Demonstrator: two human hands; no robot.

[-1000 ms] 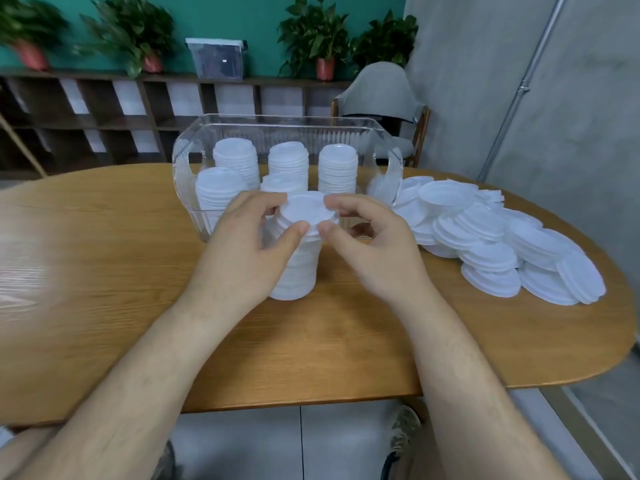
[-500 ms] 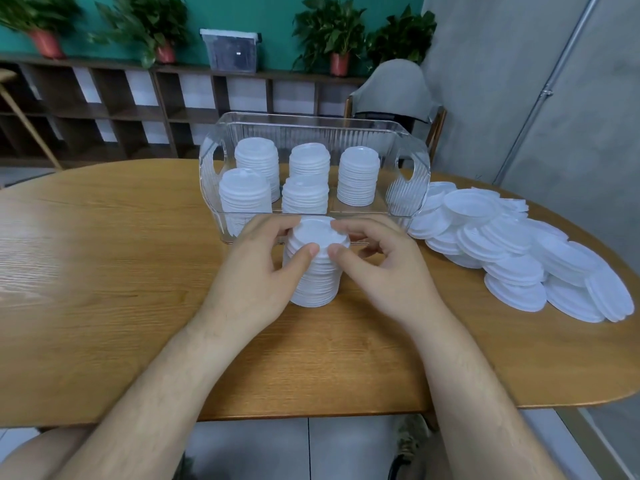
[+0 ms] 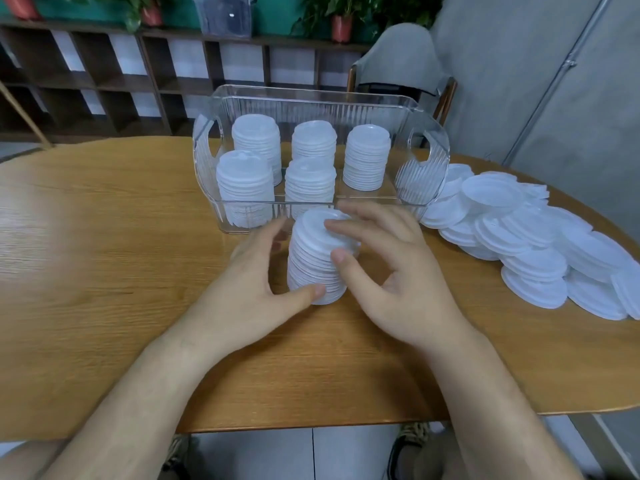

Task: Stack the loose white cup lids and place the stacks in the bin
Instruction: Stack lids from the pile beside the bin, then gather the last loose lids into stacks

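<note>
Both hands on one upright lid stack, centre frame, just in front of the bin.

My left hand (image 3: 256, 292) cups the lid stack (image 3: 311, 265) from the left, thumb at its base and fingers curled round the far side. My right hand (image 3: 398, 271) grips it from the right, thumb on the side and fingertips on the top lid. The stack stands on the surface (image 3: 104, 271), long axis vertical, flat faces up. The clear bin (image 3: 422, 174) above it holds five upright stacks (image 3: 367, 157). Loose lids (image 3: 536, 244) are piled at right of frame.
</note>
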